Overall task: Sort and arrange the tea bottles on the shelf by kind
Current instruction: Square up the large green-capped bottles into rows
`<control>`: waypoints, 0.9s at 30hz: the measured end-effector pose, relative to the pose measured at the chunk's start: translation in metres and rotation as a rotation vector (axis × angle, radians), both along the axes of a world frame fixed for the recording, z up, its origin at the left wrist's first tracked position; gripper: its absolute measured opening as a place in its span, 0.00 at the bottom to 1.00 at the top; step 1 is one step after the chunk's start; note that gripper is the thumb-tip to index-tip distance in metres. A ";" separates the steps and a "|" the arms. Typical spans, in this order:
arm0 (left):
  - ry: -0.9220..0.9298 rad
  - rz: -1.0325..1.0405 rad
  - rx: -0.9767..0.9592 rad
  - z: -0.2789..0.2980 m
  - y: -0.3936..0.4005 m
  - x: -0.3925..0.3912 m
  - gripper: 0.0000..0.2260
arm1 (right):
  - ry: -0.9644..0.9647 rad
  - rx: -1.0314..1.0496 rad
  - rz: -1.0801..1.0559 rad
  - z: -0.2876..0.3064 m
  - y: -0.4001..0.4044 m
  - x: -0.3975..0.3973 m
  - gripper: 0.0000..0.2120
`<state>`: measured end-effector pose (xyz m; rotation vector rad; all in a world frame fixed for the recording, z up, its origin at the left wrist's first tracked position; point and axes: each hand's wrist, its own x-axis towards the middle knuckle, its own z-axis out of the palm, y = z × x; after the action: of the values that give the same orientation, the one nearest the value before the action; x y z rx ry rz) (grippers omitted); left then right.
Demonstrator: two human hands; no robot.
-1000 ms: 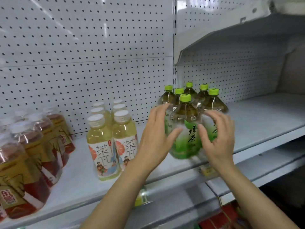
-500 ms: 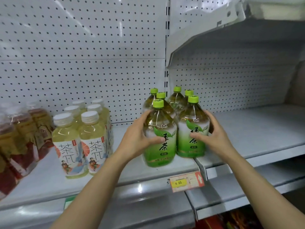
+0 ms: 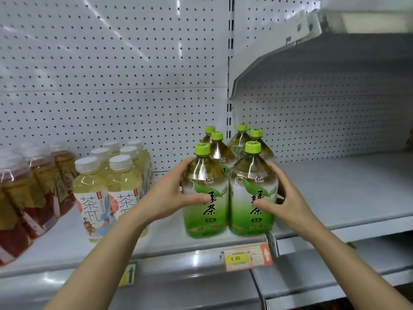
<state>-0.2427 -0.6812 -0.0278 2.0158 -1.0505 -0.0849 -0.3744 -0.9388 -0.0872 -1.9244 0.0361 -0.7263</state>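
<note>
**Green tea bottles held as one bunch**

The green tea bottles point(image 3: 230, 189) stand in the middle of the frame, six of them, close together in two lines. They sit near the front edge of the shelf point(image 3: 335, 193). All have green caps.

The left hand point(image 3: 169, 198) holds the front left bottle, its thumb lying across the label and its fingers curled round the side. The right hand point(image 3: 288, 202) holds the front right bottle the same way from the other side. Both grips are closed on the bottles, squeezing the bunch between them.

To the left stand the pale yellow tea bottles point(image 3: 111, 186) with white caps, in their own neat bunch. At the far left edge of the frame are the red tea bottles point(image 3: 29, 193), also together but blurry.

A price tag point(image 3: 245, 257) hangs on the shelf's front, below the green bottles.

The sorting looks almost done. Each kind seems to have its own spot already. What may be left is letting go, or a small push to line the green bunch up.
</note>
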 end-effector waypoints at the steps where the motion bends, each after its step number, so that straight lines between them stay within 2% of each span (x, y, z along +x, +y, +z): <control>1: 0.035 -0.035 -0.002 0.010 0.003 0.000 0.31 | 0.005 0.020 0.012 0.001 -0.003 0.000 0.35; 2: 0.063 -0.063 -0.039 0.022 0.006 0.003 0.30 | 0.000 0.045 0.016 0.004 -0.006 0.000 0.34; 4: 0.055 -0.041 -0.160 0.047 0.004 0.015 0.37 | -0.050 0.106 -0.027 0.015 -0.017 0.005 0.38; 6: -0.033 0.014 -0.180 0.069 -0.011 0.029 0.30 | -0.108 0.120 -0.112 0.030 -0.029 0.015 0.39; 8: -0.121 0.010 -0.068 0.082 -0.039 0.042 0.25 | -0.083 0.083 -0.168 0.042 -0.039 0.028 0.36; 10: -0.139 -0.033 0.053 0.088 -0.069 0.057 0.25 | 0.001 0.050 -0.183 0.046 -0.048 0.042 0.38; 12: -0.127 -0.061 0.155 0.091 -0.091 0.071 0.25 | 0.088 0.087 -0.159 0.046 -0.056 0.053 0.38; 15: -0.141 -0.065 0.264 0.090 -0.108 0.088 0.26 | 0.160 0.132 -0.071 0.045 -0.058 0.060 0.33; 18: -0.139 -0.064 0.267 0.089 -0.114 0.098 0.23 | 0.152 0.136 -0.043 0.048 -0.058 0.061 0.25; 22: -0.154 -0.129 0.321 0.098 -0.105 0.103 0.15 | 0.156 0.122 0.015 0.043 -0.059 0.062 0.35; 24: -0.180 -0.133 0.341 0.102 -0.094 0.100 0.13 | 0.132 0.125 0.050 0.040 -0.055 0.063 0.33; 27: -0.209 -0.125 0.357 0.105 -0.081 0.101 0.14 | 0.136 0.150 0.073 0.040 -0.047 0.064 0.32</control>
<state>-0.1419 -0.7621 0.0769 2.3133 -1.3726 -0.1389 -0.3107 -0.9861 -0.0473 -1.8190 0.1016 -0.5288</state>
